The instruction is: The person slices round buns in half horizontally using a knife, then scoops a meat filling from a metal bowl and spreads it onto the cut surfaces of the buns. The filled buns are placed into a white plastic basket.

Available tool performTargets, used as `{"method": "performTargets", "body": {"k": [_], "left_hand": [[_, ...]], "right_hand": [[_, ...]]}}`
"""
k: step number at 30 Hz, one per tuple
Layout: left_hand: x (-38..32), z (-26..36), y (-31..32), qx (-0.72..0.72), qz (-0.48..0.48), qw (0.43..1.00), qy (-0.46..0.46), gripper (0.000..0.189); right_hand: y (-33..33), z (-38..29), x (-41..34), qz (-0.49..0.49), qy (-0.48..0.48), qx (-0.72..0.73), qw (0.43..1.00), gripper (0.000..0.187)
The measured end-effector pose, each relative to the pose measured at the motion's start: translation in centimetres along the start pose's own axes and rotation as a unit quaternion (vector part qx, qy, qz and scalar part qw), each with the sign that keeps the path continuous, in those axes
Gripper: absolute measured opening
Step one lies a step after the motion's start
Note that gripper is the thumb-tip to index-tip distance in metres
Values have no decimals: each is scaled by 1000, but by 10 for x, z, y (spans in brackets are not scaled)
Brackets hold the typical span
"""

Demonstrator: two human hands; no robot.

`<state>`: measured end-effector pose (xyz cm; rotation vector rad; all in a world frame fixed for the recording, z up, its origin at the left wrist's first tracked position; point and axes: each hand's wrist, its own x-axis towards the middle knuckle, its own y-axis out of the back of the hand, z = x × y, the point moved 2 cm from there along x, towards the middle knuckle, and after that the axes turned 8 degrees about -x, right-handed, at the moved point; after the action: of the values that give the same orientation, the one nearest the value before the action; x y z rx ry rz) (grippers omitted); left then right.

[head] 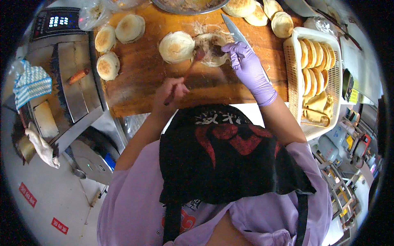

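Note:
My left hand (173, 90), bare, is closed around a reddish-brown utensil (192, 64) whose far end rests over the filling on an opened round flatbread (212, 58). At that bread's right edge is my right hand (244, 61), in a purple glove, with its fingertips pinched near a dark piece; whether they hold it cannot be told. A browned flatbread round (176, 47) lies just left, touching the filled one. Shredded filling (204, 28) is scattered behind them. A knife (235, 30) lies on the wooden board (138, 86), its handle end hidden partly by my right hand and forearm.
More flatbreads (130, 28) lie at the board's left, others (282, 24) at back right. A metal bowl (190, 12) of meat stands at the back. A white plastic basket (292, 80) of flatbreads is at right, a metal-topped appliance (72, 55) at left.

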<state>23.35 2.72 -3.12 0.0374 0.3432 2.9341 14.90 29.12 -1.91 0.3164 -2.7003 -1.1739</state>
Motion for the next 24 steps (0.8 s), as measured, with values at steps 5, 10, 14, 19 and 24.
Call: {"method": "performTargets", "body": {"k": [5, 10, 14, 19, 24], "left_hand": [[-4, -7, 2, -119, 26, 993, -5, 21], [96, 34, 24, -58, 148, 987, 10, 16], [171, 21, 46, 27, 176, 983, -44, 13], [217, -2, 64, 244, 62, 958, -138, 11], [208, -5, 61, 98, -5, 994, 45, 13]], "right_hand": [[21, 28, 24, 90, -65, 205, 972, 17], [46, 24, 110, 184, 33, 67, 980, 21], [11, 31, 177, 119, 60, -61, 989, 24], [-3, 40, 194, 124, 40, -15, 991, 23], [-16, 50, 191, 137, 31, 4, 990, 21]]}}
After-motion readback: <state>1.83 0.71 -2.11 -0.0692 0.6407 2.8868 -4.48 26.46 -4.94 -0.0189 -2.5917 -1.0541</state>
